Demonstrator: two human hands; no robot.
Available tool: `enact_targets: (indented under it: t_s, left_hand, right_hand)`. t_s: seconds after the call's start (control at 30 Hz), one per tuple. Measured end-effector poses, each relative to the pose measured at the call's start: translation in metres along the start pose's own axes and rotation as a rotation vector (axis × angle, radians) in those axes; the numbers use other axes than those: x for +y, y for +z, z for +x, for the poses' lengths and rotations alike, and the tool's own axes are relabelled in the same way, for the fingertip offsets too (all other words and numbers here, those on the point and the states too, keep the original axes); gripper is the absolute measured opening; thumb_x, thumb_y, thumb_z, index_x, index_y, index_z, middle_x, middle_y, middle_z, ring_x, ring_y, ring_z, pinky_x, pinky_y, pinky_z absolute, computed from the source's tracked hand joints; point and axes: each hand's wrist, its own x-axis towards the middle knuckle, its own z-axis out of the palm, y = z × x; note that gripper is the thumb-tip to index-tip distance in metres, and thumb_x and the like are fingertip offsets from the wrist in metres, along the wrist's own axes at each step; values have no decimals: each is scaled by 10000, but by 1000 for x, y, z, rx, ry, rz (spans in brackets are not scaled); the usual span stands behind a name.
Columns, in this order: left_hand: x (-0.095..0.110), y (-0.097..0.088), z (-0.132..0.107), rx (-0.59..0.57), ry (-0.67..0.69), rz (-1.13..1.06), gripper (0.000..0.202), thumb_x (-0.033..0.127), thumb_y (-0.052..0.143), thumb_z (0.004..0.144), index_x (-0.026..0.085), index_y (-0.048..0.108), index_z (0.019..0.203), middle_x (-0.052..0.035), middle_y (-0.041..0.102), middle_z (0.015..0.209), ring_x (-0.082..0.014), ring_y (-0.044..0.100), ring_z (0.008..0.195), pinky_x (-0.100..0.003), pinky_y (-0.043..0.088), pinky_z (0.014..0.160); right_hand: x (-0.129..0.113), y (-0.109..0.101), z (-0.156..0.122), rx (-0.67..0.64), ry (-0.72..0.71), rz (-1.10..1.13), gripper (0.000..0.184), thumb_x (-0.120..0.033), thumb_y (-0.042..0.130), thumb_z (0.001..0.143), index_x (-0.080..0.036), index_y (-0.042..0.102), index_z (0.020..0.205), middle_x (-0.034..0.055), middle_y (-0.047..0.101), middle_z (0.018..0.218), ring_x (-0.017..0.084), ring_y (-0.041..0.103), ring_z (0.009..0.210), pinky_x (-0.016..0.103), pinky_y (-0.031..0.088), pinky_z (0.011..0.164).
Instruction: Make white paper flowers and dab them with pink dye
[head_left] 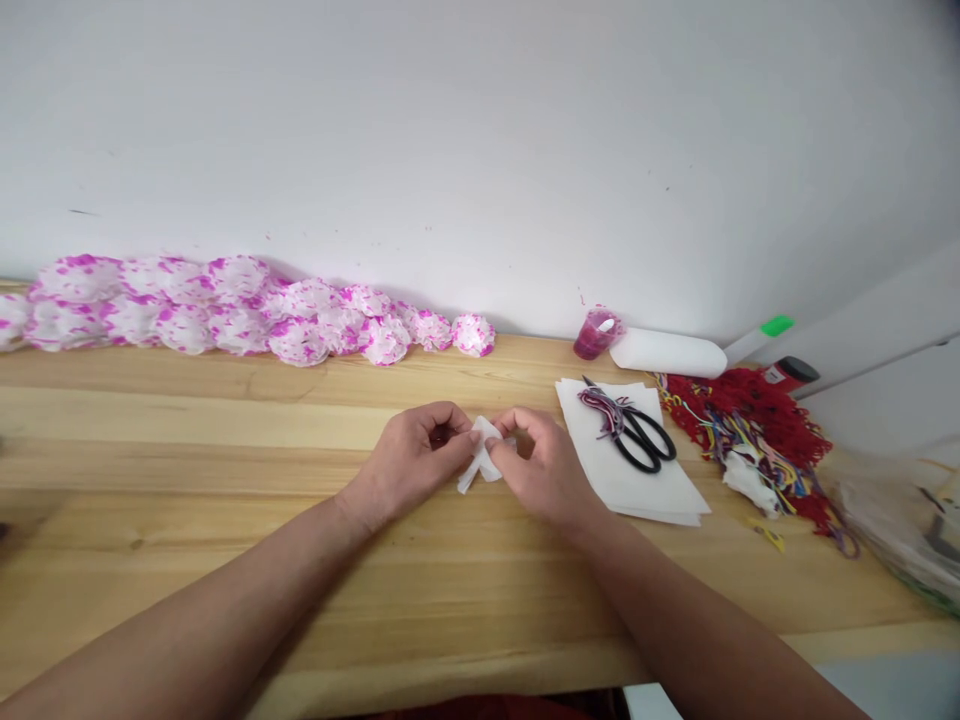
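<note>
1. My L hand (409,455) & R hand (546,470) are close tog., both pinching a small folded piece of thin white paper (482,465) btwn thumbs & fingers, its split flaps pointing my way
2. It's over the pale wood-plank table (225,490), approx mid, well in from the front edge
3. L side: open planks, elbow room up to the long row of ruffled white-and-magenta paper pom-poms (244,328) along the white wall (420,150)
4. R side tighter: stack of flat white paper sheets (649,503), near-L corner by my R wrist, can't tell if touching
5. Black-handled metal scissors (628,442) lie on the stack, handles nr its R edge
6. Further R, heap of tangled red & multicoloured threads (765,405)
</note>
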Motion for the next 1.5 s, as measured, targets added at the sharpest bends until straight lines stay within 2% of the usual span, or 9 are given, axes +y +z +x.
enact_targets:
  t_s: [0.2, 0.4, 0.7, 0.9, 1.0, 1.13, 1.27, 1.37, 1.5]
  left_hand:
    - [-4, -1, 4, -12, -58, -124, 296, 468, 646, 818, 173, 629, 803, -39, 698, 736, -184, 644, 667, -254, 456, 566]
    - [-3, -1, 4, 11, -64, -69, 280, 449, 659, 809, 173, 633, 774, -29, 681, 701, -167, 617, 634, -252, 450, 558]
    - [0, 3, 0, 32, 26, 48, 212, 383, 631, 830, 176, 631, 782, -1, 648, 692, -127, 565, 598, -225, 420, 531]
    - [0, -1, 3, 32, -48, -34, 211, 380, 652, 805, 174, 613, 777, -7, 656, 676, -141, 580, 594, -233, 421, 525]
    - [-2, -2, 4, 9, -79, -94, 238, 407, 654, 807, 176, 606, 780, -14, 664, 689, -152, 600, 612, -241, 429, 537]
    - [-2, -2, 4, -25, -88, -124, 294, 463, 660, 806, 171, 626, 791, -16, 656, 693, -143, 590, 607, -235, 420, 529]
    - [-2, -2, 4, -2, -110, -143, 245, 404, 658, 814, 171, 609, 758, 16, 598, 560, -101, 495, 492, -211, 362, 473]
    - [-2, -1, 5, 16, -73, -163, 231, 391, 639, 831, 181, 586, 751, 26, 587, 538, -93, 468, 479, -204, 346, 464]
    - [-2, 2, 4, 71, 18, -85, 196, 370, 661, 813, 179, 627, 784, -7, 662, 700, -115, 544, 595, -209, 413, 524]
  right_hand:
    - [4, 1, -1, 22, -25, 57, 46, -234, 582, 796, -224, 593, 752, 10, 662, 837, 189, 583, 836, 299, 449, 724]
    - [0, 1, -2, 56, -147, -14, 52, -180, 590, 766, -227, 593, 744, 25, 661, 834, 213, 575, 880, 347, 442, 802]
    - [0, 1, 0, 18, -52, 19, 76, -254, 604, 785, -226, 588, 716, 27, 672, 820, 220, 583, 871, 350, 441, 785]
    - [5, 1, 2, -17, 24, 134, 107, -236, 575, 784, -222, 533, 687, -5, 655, 795, 183, 585, 793, 307, 450, 724]
    - [3, 1, 1, 10, -47, 104, 90, -208, 574, 778, -223, 541, 696, -1, 656, 808, 195, 581, 839, 330, 447, 782]
    - [0, 0, -1, 72, -211, 21, 69, -164, 579, 771, -225, 581, 740, 17, 665, 836, 214, 572, 898, 364, 435, 852]
    - [-1, 1, -2, 109, -293, -32, 96, -134, 591, 753, -224, 565, 732, 19, 674, 848, 218, 574, 901, 379, 425, 875]
    - [-1, 2, -2, 118, -265, -45, 95, -141, 600, 752, -222, 560, 725, 20, 676, 855, 221, 575, 907, 380, 423, 873]
    - [-1, 1, -2, 82, -179, -29, 35, -213, 613, 792, -220, 597, 762, 23, 669, 842, 214, 575, 888, 359, 433, 836]
